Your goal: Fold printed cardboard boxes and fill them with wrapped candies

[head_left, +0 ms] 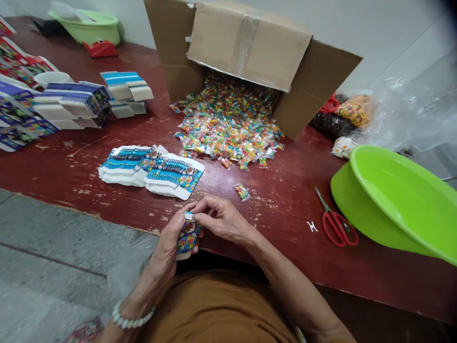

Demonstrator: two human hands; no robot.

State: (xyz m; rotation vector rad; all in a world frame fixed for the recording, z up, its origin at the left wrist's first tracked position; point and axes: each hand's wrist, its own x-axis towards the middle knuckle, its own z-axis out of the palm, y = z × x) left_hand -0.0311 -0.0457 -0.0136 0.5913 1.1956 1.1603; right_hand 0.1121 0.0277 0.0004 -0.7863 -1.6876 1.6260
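My left hand is wrapped round a small blue printed candy box, held upright just off the table's front edge. The fingers of my right hand pinch the white flap at the top of that same box. Just beyond my hands, two fanned rows of flat blue boxes lie on the table. A single wrapped candy sits apart, a little ahead of my right hand. Behind it, a heap of wrapped candies spills from a cardboard box lying on its side.
Red-handled scissors and a white scrap lie right, beside a tilted green basin. Stacks of flat boxes stand at left. A red tape dispenser and another green basin are at the back left. Plastic bags are at right.
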